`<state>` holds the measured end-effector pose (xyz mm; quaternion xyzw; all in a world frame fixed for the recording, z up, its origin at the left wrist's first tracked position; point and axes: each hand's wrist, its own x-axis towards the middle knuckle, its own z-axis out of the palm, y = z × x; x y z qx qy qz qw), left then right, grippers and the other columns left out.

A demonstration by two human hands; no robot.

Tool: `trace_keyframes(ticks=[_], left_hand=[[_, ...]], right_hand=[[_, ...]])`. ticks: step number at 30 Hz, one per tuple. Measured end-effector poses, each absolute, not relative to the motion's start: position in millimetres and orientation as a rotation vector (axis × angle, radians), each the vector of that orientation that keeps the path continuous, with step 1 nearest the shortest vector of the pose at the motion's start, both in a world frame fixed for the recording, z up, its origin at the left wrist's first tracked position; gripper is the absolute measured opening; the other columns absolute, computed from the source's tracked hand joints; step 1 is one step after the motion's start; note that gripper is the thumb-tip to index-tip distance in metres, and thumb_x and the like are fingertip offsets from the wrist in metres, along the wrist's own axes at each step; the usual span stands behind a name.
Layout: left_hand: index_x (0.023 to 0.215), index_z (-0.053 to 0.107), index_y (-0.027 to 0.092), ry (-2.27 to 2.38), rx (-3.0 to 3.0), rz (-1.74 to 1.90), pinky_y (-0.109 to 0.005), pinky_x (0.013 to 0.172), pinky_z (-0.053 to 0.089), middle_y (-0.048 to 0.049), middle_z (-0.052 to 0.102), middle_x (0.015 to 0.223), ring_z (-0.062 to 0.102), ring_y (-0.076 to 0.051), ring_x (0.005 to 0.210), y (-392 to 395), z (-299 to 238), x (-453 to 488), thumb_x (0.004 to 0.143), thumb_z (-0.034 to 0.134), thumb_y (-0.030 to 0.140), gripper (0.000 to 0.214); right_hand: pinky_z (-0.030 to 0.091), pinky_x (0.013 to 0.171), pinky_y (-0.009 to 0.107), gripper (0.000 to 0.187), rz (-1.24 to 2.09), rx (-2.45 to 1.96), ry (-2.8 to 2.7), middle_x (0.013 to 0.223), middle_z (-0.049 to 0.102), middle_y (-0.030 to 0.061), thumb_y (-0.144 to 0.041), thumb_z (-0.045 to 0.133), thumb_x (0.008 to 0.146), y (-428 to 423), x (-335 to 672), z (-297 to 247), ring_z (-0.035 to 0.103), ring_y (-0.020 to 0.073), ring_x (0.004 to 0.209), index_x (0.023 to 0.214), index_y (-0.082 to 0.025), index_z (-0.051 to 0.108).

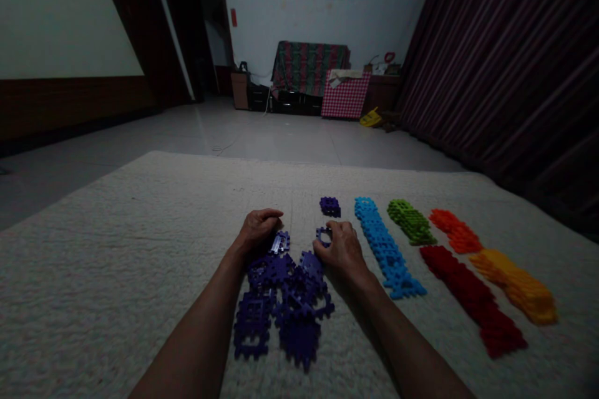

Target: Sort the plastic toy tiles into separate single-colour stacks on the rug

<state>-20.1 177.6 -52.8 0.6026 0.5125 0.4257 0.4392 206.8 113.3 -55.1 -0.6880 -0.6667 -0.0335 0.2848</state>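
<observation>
Heap of purple pieces (300, 304) lies lower centre, below both hands. The right hand (345, 249), nearer the small purple stack (330, 206) above, pinches a holed piece (319, 235); the left hand (259, 225) curls, its grip unclear.

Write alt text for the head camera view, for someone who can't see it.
A person's left hand and right hand work at a loose pile of purple interlocking plastic pieces on a pale textured mat, the right touching a frame-like piece. Beyond sits a small purple stack; rightward lie blue, green, orange, red and yellow groups.
</observation>
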Motion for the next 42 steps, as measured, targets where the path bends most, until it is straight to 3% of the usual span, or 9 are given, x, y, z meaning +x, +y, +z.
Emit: trace_keyframes(ticks=[11,17,26,37,42], left_hand=[[0.097,0.077,0.016,1.241,1.513,1.104,-0.025,0.064,0.049,-0.0067,0.076,0.080,0.067,-0.017,0.071,183,-61,-20,0.071,0.061,0.031,0.034],[0.097,0.077,0.017,1.252,1.515,1.086,-0.026,0.064,0.049,-0.0062,0.076,0.080,0.067,-0.017,0.069,185,-62,-20,0.072,0.061,0.029,0.033],[0.096,0.078,0.017,1.243,1.459,1.091,-0.026,0.061,0.048,-0.0066,0.076,0.076,0.066,-0.016,0.065,182,-59,-17,0.072,0.061,0.027,0.031],[0.098,0.078,0.016,1.302,1.549,1.079,-0.026,0.063,0.049,-0.0083,0.077,0.081,0.068,-0.018,0.072,182,-57,-18,0.074,0.059,0.029,0.033],[0.097,0.078,0.014,1.296,1.503,1.073,-0.026,0.061,0.048,-0.0088,0.076,0.078,0.067,-0.017,0.068,181,-56,-17,0.073,0.059,0.030,0.034]], right_hand=[[0.047,0.074,0.034,0.036,-0.133,-1.938,-1.820,0.091,0.065,0.0120,-0.033,0.071,0.069,128,210,-49,0.062,0.0257,0.083,0.101,-0.018,0.068],[0.048,0.078,0.035,0.031,-0.225,-1.826,-1.626,0.087,0.067,0.0116,-0.034,0.065,0.072,177,221,-32,0.062,0.0251,0.084,0.098,-0.017,0.069],[0.043,0.094,0.042,0.033,-0.137,-1.769,-1.533,0.101,0.069,0.0170,-0.028,0.057,0.076,205,221,-39,0.060,0.0298,0.099,0.102,-0.012,0.067],[0.041,0.092,0.043,0.029,-0.102,-1.925,-1.522,0.107,0.066,0.0165,-0.034,0.060,0.079,202,212,-36,0.056,0.0312,0.103,0.100,-0.016,0.069],[0.040,0.096,0.040,0.044,-0.083,-1.988,-1.469,0.119,0.059,0.0149,-0.034,0.061,0.077,197,208,-34,0.053,0.0294,0.110,0.118,-0.016,0.063]])
